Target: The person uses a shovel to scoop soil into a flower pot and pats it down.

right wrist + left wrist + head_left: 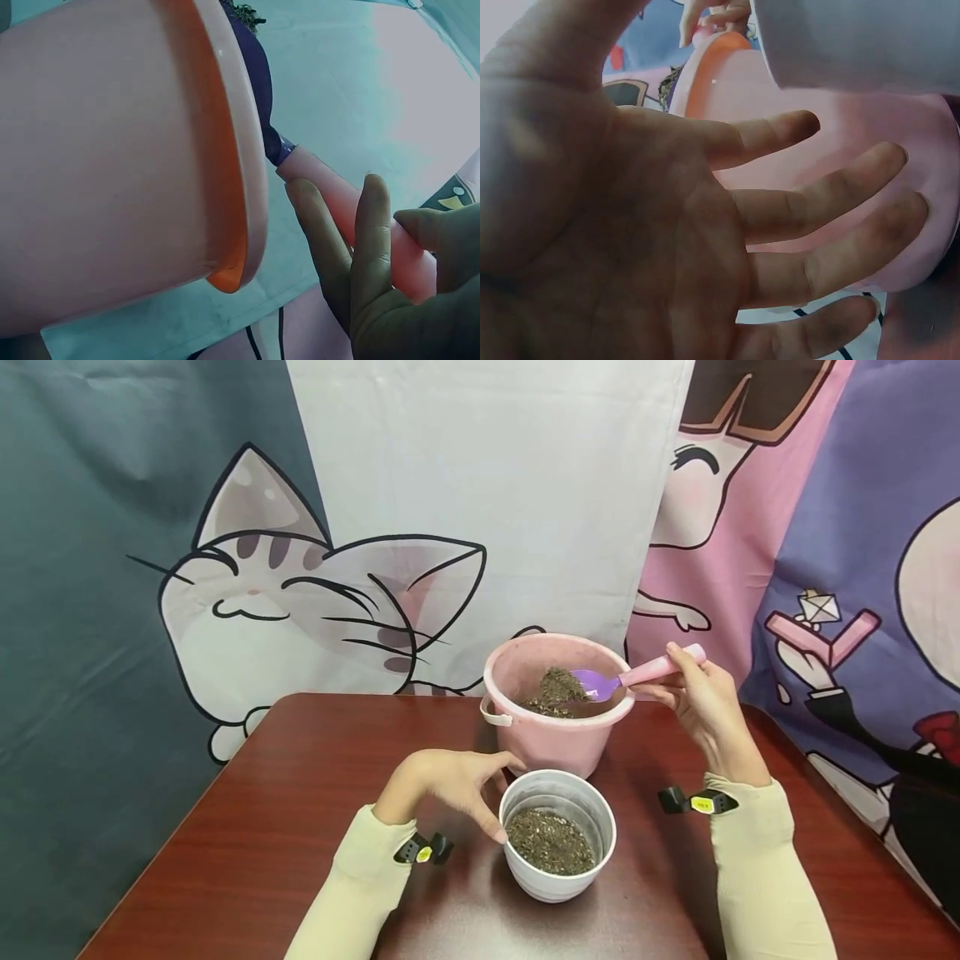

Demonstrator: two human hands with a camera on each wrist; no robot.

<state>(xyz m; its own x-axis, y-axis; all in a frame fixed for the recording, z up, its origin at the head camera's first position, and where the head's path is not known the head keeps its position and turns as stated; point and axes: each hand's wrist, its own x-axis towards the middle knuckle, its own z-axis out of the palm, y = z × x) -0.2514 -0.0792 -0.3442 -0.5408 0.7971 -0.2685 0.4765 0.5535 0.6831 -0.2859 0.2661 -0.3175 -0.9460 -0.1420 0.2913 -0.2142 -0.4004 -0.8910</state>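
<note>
"What do the containers hold?"

"The pink bucket (555, 745), at the back, has dark soil (546, 707) inside. The smaller white pot (553, 887), in front, is part-filled with similar soil."

"And the hands?"

"The left hand (454, 781) spreads wide beside the pot; touching, I can't tell. The right hand (708, 703) grips the trowel (627, 679)."

"Which looks how?"

"Pink handle, purple blade heaped with soil, tilted at the bucket's mouth."
</note>
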